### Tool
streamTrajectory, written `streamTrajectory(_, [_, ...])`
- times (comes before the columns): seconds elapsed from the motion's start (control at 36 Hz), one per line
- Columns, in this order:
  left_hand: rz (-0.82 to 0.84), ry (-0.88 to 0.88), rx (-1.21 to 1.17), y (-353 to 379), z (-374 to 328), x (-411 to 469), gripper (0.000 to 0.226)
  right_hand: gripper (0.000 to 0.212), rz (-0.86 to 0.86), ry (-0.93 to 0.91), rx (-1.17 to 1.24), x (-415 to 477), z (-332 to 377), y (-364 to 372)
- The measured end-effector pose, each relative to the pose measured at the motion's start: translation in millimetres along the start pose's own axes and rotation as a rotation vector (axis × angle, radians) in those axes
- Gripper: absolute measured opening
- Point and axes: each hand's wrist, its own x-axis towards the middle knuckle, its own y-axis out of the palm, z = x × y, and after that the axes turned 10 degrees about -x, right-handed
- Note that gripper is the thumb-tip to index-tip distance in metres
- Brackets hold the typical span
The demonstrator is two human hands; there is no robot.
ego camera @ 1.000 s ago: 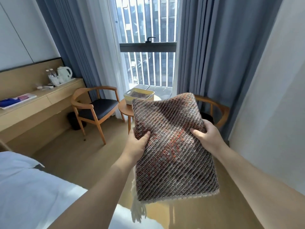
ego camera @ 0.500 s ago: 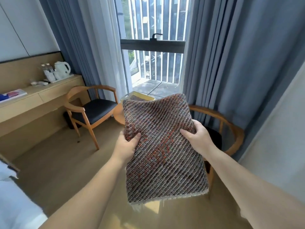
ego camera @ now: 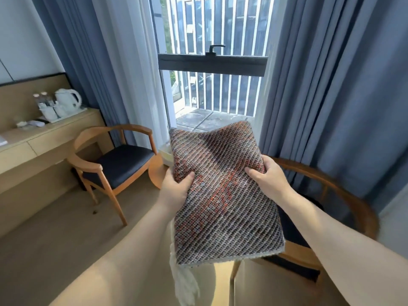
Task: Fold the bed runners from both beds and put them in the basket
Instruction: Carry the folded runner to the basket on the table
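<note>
Curtains: I see blue drapes (ego camera: 331, 85) and a white sheer (ego camera: 132, 69) framing the window (ego camera: 212, 62), all well beyond my fingertips.
Desk: a long wooden counter (ego camera: 44, 138) sits far out to the left of my left-hand fingers, carrying a white kettle (ego camera: 67, 102) on a tray.
Left chair: a wooden armchair with a dark seat (ego camera: 117, 162) stands to the left of my left hand, apart from it.
Right chair: a second wooden armchair (ego camera: 344, 195) curves just past and below my right hand; the runner and my forearm hide much of it.
Bed runner: the folded bed runner (ego camera: 223, 195), a woven grey, brown and orange cloth, is up in the air between my two hands, tilted with its far edge high and its near hem low. A white fringe (ego camera: 185, 283) hangs from its near left corner.
Side table: a round wooden table (ego camera: 157, 173) shows just beyond my left-hand fingers, mostly behind the runner.
Basket: only a pale sliver of the basket (ego camera: 166, 154) peeks out on that table, right behind the runner's left edge.
Left hand: my left hand (ego camera: 176, 191) is clamped on the runner's left edge, thumb on top, fingers curled underneath out of sight.
Right hand: my right hand (ego camera: 268, 178) pinches the right edge the same way, thumb pressed into the weave.
</note>
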Motion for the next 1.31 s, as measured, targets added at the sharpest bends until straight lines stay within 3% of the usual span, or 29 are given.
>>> streamTrajectory(0.25, [0.033, -0.004, 0.013, -58, -1, 174, 0.041, 0.027, -0.07, 0.003, -0.047, 141, 44, 87])
streamTrajectory(0.53, [0.041, -0.041, 0.02, -75, 6, 304, 0.038, 0.028, -0.069, 0.016, -0.078, 275, 44, 136])
streamTrajectory(1.08, [-0.126, -0.103, 0.06, 59, 78, 601, 0.027, 0.03, 0.014, -0.033, -0.167, 631, -24, 118])
streamTrajectory(1.31, [-0.222, -0.145, 0.078, 76, 122, 657, 0.031, 0.029, 0.132, -0.003, -0.147, 712, -53, 140])
